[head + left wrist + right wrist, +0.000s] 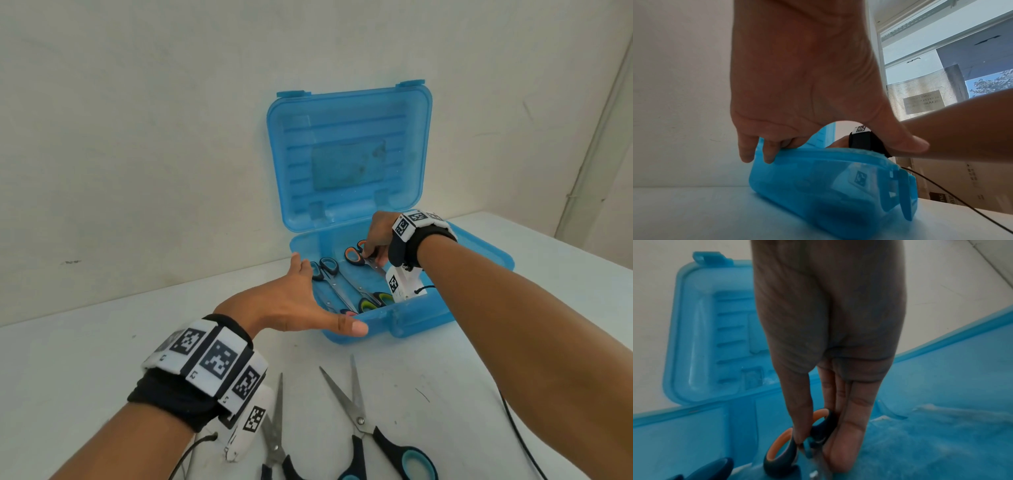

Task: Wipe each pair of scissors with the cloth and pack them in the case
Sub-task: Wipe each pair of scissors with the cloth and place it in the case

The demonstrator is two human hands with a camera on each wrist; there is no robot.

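Blue case (404, 322) on white table (102, 359) by wall (137, 137)

The head view looks forward and down from above at the surface (102, 359), taking in both forearms and the open case (411, 318) against the wall. The left wrist view sits low, near the surface, looking along the left hand (807, 81) at the case's front wall. The right wrist view looks down along the right hand (828, 321) into the case, very close. All 3 views share the case.
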